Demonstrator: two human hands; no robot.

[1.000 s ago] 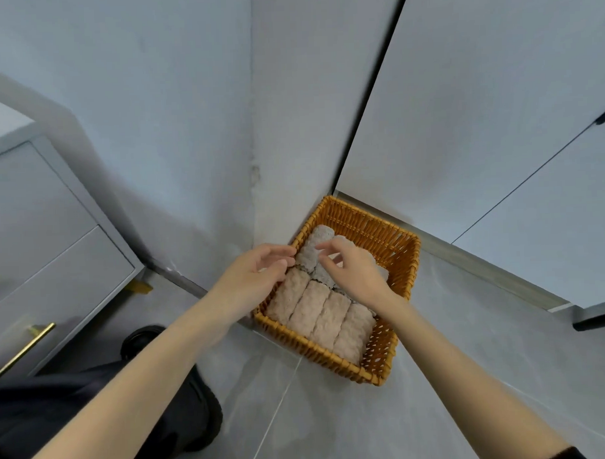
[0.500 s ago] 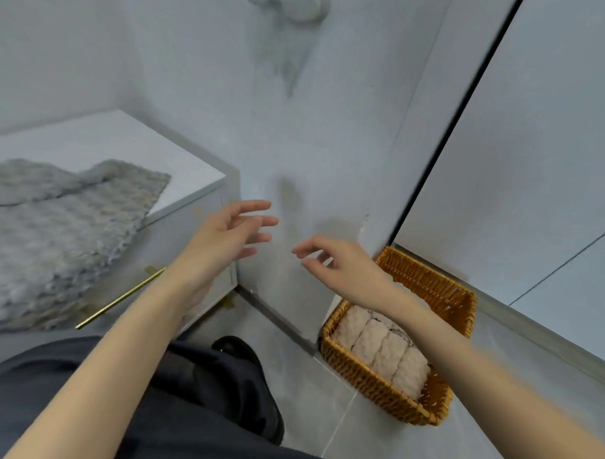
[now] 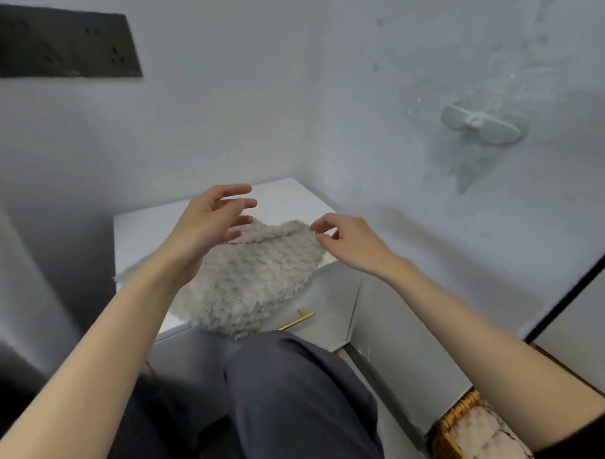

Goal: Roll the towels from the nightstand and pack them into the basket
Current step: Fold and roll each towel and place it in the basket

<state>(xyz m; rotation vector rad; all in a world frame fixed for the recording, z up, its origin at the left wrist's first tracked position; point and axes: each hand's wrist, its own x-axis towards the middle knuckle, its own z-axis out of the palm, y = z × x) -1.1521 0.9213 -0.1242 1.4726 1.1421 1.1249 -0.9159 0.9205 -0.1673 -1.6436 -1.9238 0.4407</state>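
A fluffy beige towel [image 3: 251, 282] lies spread on the white nightstand [image 3: 136, 231], its near edge hanging over the front. My left hand [image 3: 208, 229] hovers above the towel's far left part, fingers spread and empty. Just off the towel's far right corner is my right hand [image 3: 349, 241], fingers loosely bent, holding nothing. The wicker basket [image 3: 448, 430] sits on the floor at the lower right, partly behind my right forearm, with rolled beige towels [image 3: 486, 435] inside it.
The nightstand drawer has a gold bar handle [image 3: 295, 322]. A white hook [image 3: 479, 127] is fixed to the wall at the right. A dark socket panel [image 3: 54, 45] runs along the wall at top left. My knee in dark trousers [image 3: 293, 394] fills the bottom centre.
Both hands left the rolled towels in the basket and rose to the nightstand. The view swung from the basket up and left onto the spread towel.
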